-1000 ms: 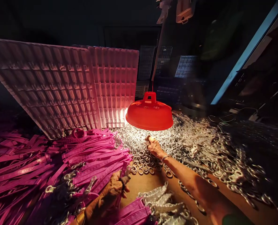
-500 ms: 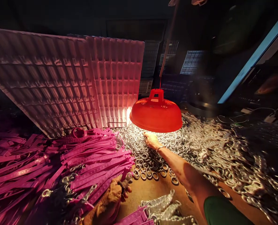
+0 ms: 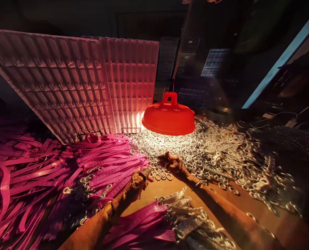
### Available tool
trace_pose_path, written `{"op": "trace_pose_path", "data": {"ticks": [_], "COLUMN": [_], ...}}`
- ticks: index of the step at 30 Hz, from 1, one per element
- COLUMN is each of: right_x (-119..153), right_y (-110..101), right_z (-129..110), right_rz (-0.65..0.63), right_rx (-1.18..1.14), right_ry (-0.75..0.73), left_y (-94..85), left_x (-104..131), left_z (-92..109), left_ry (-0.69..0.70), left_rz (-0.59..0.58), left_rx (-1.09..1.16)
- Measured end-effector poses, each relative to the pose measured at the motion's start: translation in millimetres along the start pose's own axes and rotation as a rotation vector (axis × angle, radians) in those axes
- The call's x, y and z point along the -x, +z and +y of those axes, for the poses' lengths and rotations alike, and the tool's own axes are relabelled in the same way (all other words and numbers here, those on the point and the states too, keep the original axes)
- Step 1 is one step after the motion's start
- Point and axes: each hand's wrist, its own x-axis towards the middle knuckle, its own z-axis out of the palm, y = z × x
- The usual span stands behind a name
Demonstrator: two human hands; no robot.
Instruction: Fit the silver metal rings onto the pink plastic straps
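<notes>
My left hand (image 3: 139, 182), with a watch on its wrist, is closed at the edge of the pink heap. The end of a pink strap (image 3: 141, 164) sticks up from its fingers. My right hand (image 3: 173, 162), with a bracelet on the wrist, is in shadow at the near edge of a pile of metal rings (image 3: 159, 144). Its fingers are bent together, and what they hold is too dark to make out. Between my forearms lies a bundle of pink straps (image 3: 144, 222) with metal fittings (image 3: 196, 215) on their ends.
A red lamp shade (image 3: 168, 119) hangs low over the rings. Behind the left heap of pink straps (image 3: 26, 180) leans a ribbed translucent panel (image 3: 73, 83). Metal chain-like pieces (image 3: 237, 156) spread across the right of the brown tabletop (image 3: 154, 191). Crates (image 3: 214, 62) stand in the dark background.
My right hand has drawn back from under the lamp toward my left hand. A pink strap end now shows above my left fingers. The view has shifted slightly.
</notes>
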Motion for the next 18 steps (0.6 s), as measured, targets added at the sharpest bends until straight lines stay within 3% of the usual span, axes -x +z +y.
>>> {"op": "trace_pose_path", "data": {"ticks": [4,11,13,18], "right_x": [21.0,23.2,23.1,20.8], "right_y": [14.5,18.2,14.0,6.0], "right_z": [-20.3,-10.5,-7.0,-5.3], "right_rz": [-0.042,0.031,0.045,0.014], "right_rx": [-0.183,-0.016,0.093,0.337], "right_ry": [0.008,-0.209,-0.274,-0.387], "left_y": [7.4,16.7,18.1,23.9], "left_x": [-7.0,-22.6,-27.0,-40.0], "left_z": [9.3,18.8,17.0,12.5], "left_ry": [-0.114,-0.229,-0.175,0.127], "left_rz": [-0.015,-0.131,-0.115,0.024], "left_rx": [0.196,0.264,0.198,-0.031]}}
